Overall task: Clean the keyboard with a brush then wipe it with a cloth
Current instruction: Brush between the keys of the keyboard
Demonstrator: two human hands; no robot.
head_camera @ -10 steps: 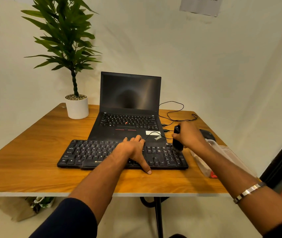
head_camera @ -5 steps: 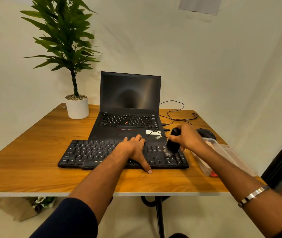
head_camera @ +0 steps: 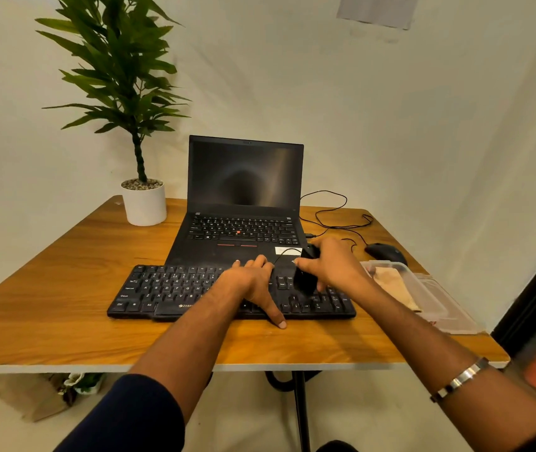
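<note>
The table (head_camera: 64, 308) carries a laptop (head_camera: 244, 203), with the keyboard (head_camera: 169, 288) just in front of it. My left hand (head_camera: 250, 282) lies flat on the keys, fingers relaxed, thumb over the front edge. My right hand (head_camera: 332, 265) grips the brush (head_camera: 305, 278), its end down on the keyboard's right part. The cloth (head_camera: 394, 285) sits in a tub (head_camera: 423, 288) beside the keyboard.

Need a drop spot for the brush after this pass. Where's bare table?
Free: table left of the keyboard, in front of the plant pot; also the front strip before the keyboard. Crowded: right side, with mouse, cable and plastic container; right hand grips the brush there.
</note>
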